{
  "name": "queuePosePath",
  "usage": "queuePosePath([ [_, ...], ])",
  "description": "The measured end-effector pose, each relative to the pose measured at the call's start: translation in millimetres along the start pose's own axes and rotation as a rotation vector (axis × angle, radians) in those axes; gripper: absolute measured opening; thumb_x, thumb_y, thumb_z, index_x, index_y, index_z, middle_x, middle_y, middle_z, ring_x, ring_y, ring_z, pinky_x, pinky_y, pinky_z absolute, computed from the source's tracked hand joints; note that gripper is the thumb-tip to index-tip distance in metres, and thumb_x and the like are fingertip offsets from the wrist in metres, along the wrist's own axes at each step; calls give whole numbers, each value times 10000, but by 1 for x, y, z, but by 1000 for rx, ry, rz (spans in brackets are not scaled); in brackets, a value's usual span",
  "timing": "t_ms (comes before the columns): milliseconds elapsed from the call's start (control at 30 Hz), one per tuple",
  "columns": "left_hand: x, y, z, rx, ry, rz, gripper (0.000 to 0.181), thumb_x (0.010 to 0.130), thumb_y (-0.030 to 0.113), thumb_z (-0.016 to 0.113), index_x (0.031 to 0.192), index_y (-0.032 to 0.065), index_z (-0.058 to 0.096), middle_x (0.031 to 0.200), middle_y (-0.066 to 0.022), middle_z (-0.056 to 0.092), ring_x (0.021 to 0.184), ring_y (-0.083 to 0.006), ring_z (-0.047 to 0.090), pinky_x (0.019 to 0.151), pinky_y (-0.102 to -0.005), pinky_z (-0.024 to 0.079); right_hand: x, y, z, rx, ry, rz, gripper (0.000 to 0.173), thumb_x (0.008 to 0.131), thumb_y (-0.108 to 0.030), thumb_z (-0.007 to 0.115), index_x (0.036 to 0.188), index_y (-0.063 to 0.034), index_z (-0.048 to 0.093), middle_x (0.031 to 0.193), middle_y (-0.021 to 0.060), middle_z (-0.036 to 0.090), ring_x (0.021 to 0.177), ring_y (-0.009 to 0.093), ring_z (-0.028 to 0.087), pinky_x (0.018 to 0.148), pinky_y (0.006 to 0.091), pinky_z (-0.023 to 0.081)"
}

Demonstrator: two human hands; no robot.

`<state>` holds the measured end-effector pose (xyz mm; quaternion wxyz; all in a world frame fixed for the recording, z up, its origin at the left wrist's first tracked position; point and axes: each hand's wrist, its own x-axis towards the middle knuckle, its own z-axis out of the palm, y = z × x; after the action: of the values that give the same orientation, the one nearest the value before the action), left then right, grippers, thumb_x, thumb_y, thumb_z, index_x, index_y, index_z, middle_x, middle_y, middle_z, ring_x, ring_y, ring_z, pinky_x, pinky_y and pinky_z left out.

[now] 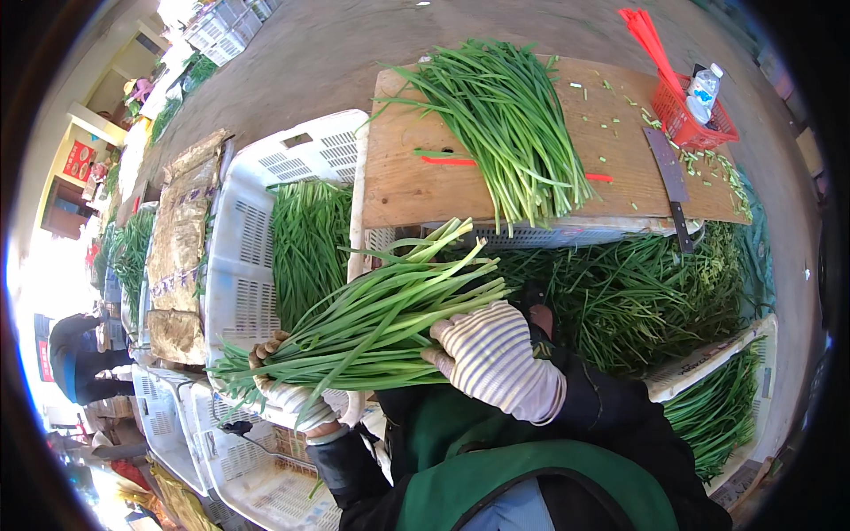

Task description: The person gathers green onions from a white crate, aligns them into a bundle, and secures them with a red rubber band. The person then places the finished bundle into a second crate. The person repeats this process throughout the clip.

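A thick bundle of garlic chives (pixel 372 312) lies across my lap at waist height, pale cut ends to the right and leaf tips to the left. My left hand (pixel 289 381), in a soiled striped glove, curls around the leafy end from below. Near the stem end, my right hand (pixel 495 358) in a striped glove has its fingers and thumb against the bundle. Ahead, a second pile of garlic chives (pixel 511 133) rests on a wooden board (pixel 418 192), over a red tie strip (pixel 448 161) that shows on both sides of it.
A cleaver (pixel 667 169) lies on the board, its handle over the edge. Beside it stands a red basket (pixel 697 126) with a bottle and red strips. White crates (pixel 242 226) with chives stand left and right. Loose greens (pixel 611 299) fill the space below. A person (pixel 80 358) bends far left.
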<state>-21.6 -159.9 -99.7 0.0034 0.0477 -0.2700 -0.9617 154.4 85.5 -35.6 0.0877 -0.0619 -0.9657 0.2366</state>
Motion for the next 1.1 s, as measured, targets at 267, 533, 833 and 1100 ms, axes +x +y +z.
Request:
queuePosePath([
  [267, -10, -5, 2, 22, 44, 12, 166, 883, 177, 570, 761, 65, 566, 748, -64, 566, 827, -221, 517, 934, -357, 429, -4, -9, 13, -233, 150, -86, 183, 743, -260, 633, 804, -90, 601, 712, 59, 596, 674, 236, 600, 634, 384, 457],
  [533, 1, -2, -28, -8, 0, -38, 166, 890, 161, 550, 759, 60, 568, 747, -72, 579, 790, -218, 532, 971, -367, 420, -22, 30, -21, -144, 242, 209, 163, 675, -192, 689, 713, -92, 566, 596, 80, 566, 568, 280, 586, 564, 402, 452],
  [833, 26, -3, -102, 111, -4, -178, 150, 876, 158, 540, 840, 32, 614, 846, -89, 632, 934, -277, 584, 992, -463, 417, -90, 109, -30, -27, -112, 639, 374, 793, -381, 672, 926, -32, 688, 886, 190, 667, 824, 337, 656, 760, 410, 514],
  [1100, 38, 2, -114, 22, 160, -137, 128, 873, 126, 515, 800, 46, 583, 841, -95, 599, 946, -285, 567, 946, -444, 431, -47, 60, 28, 1953, -649, -84, 883, 868, -641, 536, 1413, 35, 376, 1382, 142, 468, 1247, 193, 453, 1054, 327, 344],
])
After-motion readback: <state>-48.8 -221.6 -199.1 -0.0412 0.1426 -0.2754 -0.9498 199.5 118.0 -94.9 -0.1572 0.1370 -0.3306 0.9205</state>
